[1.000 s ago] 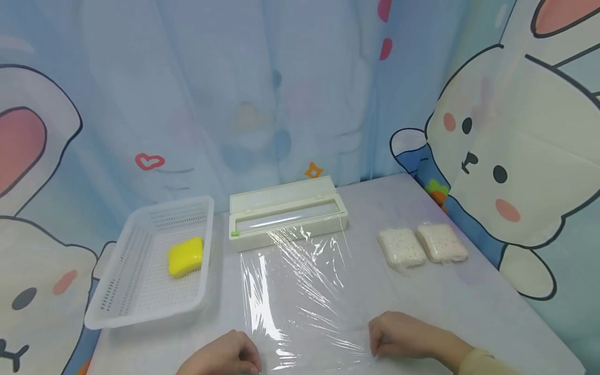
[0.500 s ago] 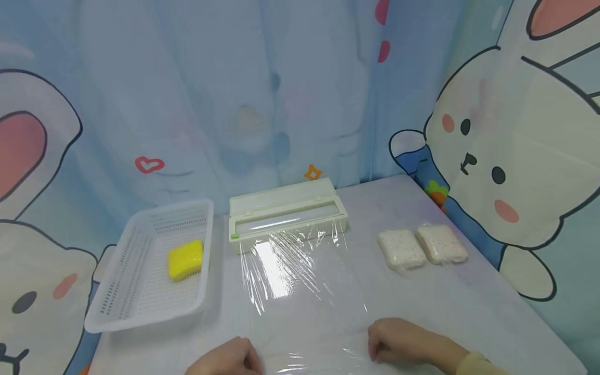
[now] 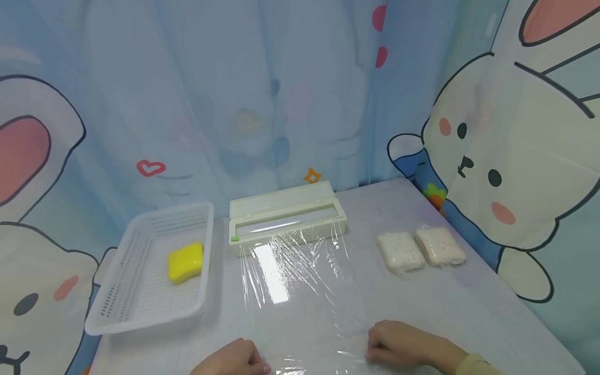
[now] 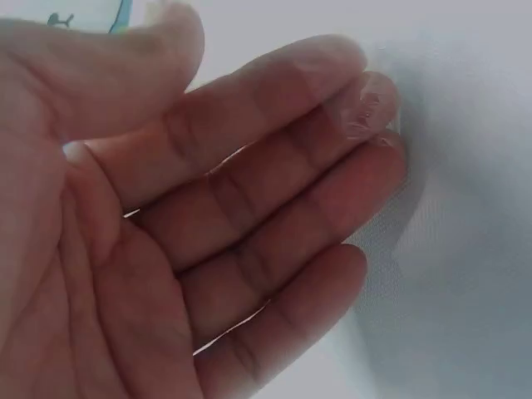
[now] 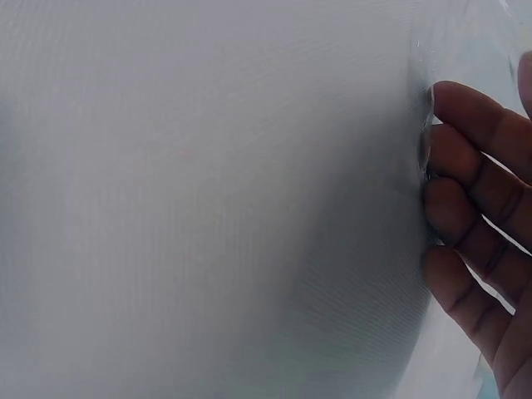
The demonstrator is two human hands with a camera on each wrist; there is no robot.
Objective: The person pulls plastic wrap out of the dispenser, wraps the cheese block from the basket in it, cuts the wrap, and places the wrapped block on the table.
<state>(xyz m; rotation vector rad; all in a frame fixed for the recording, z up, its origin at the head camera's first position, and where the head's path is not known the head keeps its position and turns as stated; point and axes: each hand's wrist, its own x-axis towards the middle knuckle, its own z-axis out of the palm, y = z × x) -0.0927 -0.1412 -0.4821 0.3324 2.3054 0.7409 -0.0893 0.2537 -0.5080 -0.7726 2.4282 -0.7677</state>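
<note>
A sheet of clear plastic wrap (image 3: 309, 312) stretches from the white wrap dispenser (image 3: 323, 230) toward the table's near side. By its near left corner is my left hand (image 3: 229, 358); in the left wrist view its fingers (image 4: 274, 150) are extended, with film clinging to the fingertips and the thumb apart. On the right edge of the sheet lies my right hand (image 3: 403, 345). Its fingertips touch the film's edge (image 5: 428, 150) in the right wrist view, the fingers slightly bent and the thumb away from them. The dispenser's lid stands raised, with the roll (image 3: 290, 221) visible inside.
To the left, a white perforated basket (image 3: 208, 260) holds a yellow block (image 3: 185, 262). Two pale, film-wrapped squares (image 3: 400, 252) lie on the right of the table (image 3: 469, 307). A printed curtain (image 3: 197, 104) hangs behind.
My left hand has shifted slightly right, while the right hand has stayed nearly in place. The glare on the wrap has changed, and the scene sits a little lower in the head view.
</note>
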